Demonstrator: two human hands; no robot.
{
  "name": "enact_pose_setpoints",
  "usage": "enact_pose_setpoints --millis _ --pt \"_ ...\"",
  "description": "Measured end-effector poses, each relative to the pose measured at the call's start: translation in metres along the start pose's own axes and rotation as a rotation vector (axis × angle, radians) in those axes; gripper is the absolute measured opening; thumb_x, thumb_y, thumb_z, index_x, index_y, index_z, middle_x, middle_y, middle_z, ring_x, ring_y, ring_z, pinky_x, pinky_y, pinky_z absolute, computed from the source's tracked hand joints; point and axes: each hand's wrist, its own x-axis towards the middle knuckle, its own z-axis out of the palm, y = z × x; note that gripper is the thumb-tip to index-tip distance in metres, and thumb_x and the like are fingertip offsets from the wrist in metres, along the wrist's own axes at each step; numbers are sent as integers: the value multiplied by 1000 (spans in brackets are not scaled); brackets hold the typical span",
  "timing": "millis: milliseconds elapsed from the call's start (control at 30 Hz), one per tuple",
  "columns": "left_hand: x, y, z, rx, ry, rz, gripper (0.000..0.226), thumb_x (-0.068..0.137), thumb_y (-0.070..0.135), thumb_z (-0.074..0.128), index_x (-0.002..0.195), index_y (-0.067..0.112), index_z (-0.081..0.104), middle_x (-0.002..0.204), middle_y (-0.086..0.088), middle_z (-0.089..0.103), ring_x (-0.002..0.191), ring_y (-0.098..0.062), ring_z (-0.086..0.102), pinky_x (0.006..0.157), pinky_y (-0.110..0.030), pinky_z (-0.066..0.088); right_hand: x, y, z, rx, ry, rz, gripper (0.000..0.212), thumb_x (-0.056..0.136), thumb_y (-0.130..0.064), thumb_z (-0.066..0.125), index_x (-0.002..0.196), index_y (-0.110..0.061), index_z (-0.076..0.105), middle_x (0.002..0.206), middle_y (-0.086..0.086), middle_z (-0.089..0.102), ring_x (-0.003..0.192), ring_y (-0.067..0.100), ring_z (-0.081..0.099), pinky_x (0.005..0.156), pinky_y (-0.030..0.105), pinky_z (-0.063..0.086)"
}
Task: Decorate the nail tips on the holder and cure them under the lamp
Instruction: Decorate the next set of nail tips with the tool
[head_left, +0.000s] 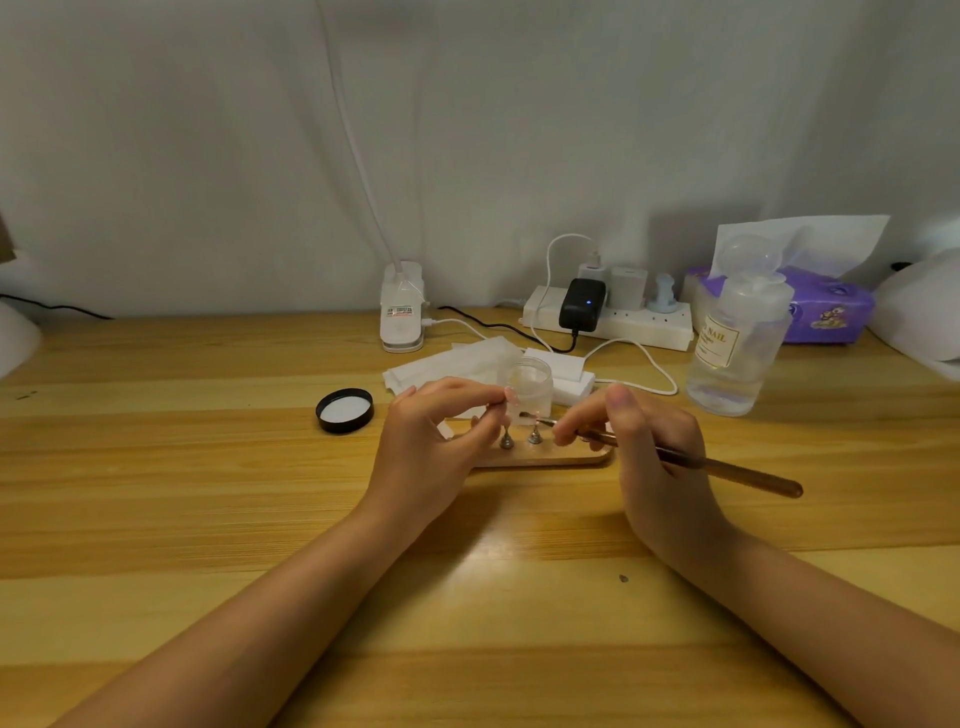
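Observation:
A gold nail-tip holder (566, 459) lies on the wooden table, with two metal stands (521, 439) visible between my hands. My left hand (436, 441) covers the holder's left end, its curled fingers pinching one stand by its top. My right hand (644, 447) grips a brown-handled brush (737, 470), whose tip points left over the nail tip on the right stand. A small clear jar (530, 382) stands open just behind the holder, and its black lid (344, 410) lies to the left.
A white clip lamp base (401, 309) and a power strip (608, 317) with chargers sit at the back. White wipes (447, 366) lie behind the jar. At the right stand a clear bottle (737, 338) and a purple tissue pack (826, 306).

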Motion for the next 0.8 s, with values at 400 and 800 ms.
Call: enact_pose_setpoints --millis 400,800 --pt "-1 2 -1 -5 -10 -7 24 79 8 68 96 24 66 85 15 64 88 -6 61 87 -43 47 1 2 0 -13 12 18 40 92 -29 30 69 -24 62 68 -10 62 69 2 59 67 17 44" --pt "-1 1 -1 13 -14 -5 21 77 7 70 93 22 68 83 12 66 85 -3 61 85 -35 48 1 2 2 -68 -32 -13 36 92 -29 33 74 -21 63 73 -14 63 73 -1 59 69 18 44"
